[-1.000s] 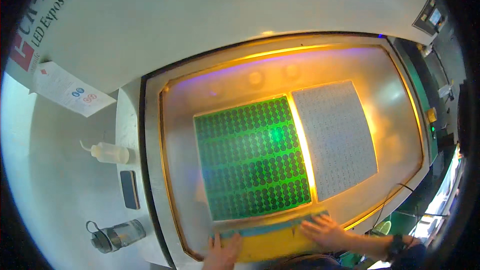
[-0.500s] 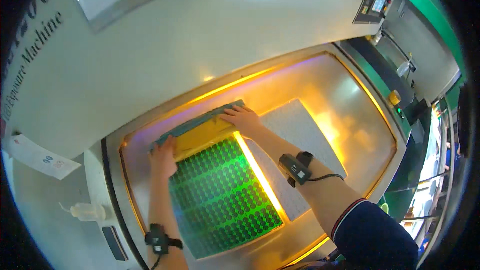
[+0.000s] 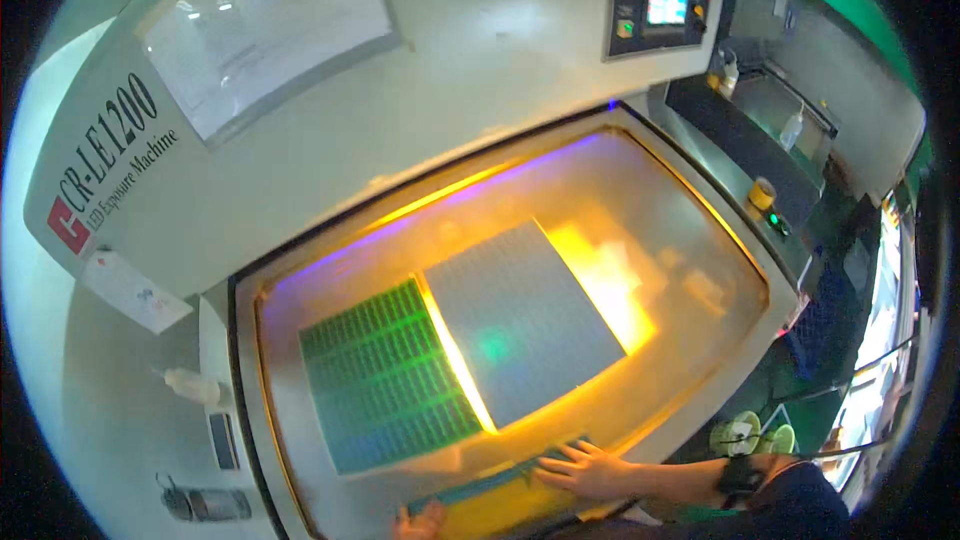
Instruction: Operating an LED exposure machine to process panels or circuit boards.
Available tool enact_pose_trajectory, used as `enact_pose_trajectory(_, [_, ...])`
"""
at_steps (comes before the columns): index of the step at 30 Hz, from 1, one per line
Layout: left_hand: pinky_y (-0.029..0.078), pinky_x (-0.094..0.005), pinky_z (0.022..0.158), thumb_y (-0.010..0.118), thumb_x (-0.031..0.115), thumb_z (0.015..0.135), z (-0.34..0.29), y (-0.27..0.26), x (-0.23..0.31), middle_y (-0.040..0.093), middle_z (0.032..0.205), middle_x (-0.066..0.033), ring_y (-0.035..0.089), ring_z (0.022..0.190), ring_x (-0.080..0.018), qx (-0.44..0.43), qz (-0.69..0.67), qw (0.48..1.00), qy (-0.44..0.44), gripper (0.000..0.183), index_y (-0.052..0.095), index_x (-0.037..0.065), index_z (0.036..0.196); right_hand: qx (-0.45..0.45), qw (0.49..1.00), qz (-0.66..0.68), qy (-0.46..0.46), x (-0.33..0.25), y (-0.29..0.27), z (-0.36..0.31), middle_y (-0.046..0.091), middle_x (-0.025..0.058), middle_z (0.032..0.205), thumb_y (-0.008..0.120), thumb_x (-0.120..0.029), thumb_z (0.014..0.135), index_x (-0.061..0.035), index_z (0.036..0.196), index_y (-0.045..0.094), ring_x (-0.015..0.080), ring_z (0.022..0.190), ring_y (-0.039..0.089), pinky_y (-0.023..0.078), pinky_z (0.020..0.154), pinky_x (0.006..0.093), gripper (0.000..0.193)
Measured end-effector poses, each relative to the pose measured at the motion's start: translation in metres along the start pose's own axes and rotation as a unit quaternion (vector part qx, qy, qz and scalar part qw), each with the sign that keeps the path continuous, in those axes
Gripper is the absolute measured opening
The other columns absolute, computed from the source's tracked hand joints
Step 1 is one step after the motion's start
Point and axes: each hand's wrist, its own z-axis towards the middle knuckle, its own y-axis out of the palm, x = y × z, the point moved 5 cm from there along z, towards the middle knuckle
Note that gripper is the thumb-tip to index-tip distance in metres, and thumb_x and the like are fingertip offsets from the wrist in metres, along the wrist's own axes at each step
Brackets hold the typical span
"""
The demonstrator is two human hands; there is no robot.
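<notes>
My left hand (image 3: 420,520) and my right hand (image 3: 582,470) hold a wide yellow scraper-like board (image 3: 490,513) with a teal strip (image 3: 500,476) along its far edge. It lies at the front edge of a lit machine bed. My left hand grips its left end, partly cut off by the picture's lower edge. The right fingers spread over the strip's right end, the thumb side hidden. Beyond the board, a green patterned panel (image 3: 390,380) lies flat on the left of the bed. A grey-blue panel (image 3: 525,325) lies beside it, with a bright gap between.
The bed has a metal rim (image 3: 690,440). Behind it rises a pale machine hood (image 3: 450,90) with a control screen (image 3: 667,4). On the left ledge are a phone (image 3: 222,441), a white squeeze bottle (image 3: 192,386) and a clear bottle (image 3: 205,505). A yellow tape roll (image 3: 762,192) stands right.
Both hands have drawn the yellow board from the far side of the green panel to the near edge of the bed. The head view has shifted, showing more of the hood.
</notes>
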Motion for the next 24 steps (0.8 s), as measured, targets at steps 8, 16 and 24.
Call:
enact_pose_trajectory(8, [0.046,-0.0512,0.099,0.057,0.003,0.081,-0.005,-0.036,0.089,0.057,0.135,-0.0185,0.057,0.116,-0.0418,-0.095,-0.006,0.995,-0.037,0.063,0.047,0.007,0.142,-0.048,0.996,0.061,0.049,0.034,-0.020,-0.018,0.055,0.0114,0.140,0.057,-0.025,0.089,-0.0085,0.135,0.052,0.0341,0.124,0.057,0.048,0.099,0.0477,0.048])
enact_pose_trajectory(16, [0.042,-0.0566,0.101,0.062,0.010,0.083,0.107,0.014,0.199,0.046,0.149,-0.0142,0.051,0.121,-0.0508,-0.074,0.047,0.996,0.011,0.066,0.043,0.010,0.146,0.089,0.994,-0.040,0.042,0.177,-0.049,-0.119,0.064,0.0081,0.125,0.056,-0.022,0.091,-0.0125,0.131,0.057,0.0319,0.119,0.060,0.048,0.100,0.0477,0.041])
enact_pose_trajectory(24, [0.030,-0.0597,0.114,0.066,0.004,0.078,0.446,-0.101,0.078,0.042,0.152,-0.0079,0.038,0.135,-0.0486,0.089,0.109,0.988,-0.059,0.079,0.035,0.019,0.150,0.124,0.972,-0.179,0.085,0.449,-0.144,0.132,0.047,0.0058,0.147,0.057,-0.017,0.090,-0.0255,0.147,0.042,0.0299,0.131,0.049,0.041,0.108,0.0472,0.059])
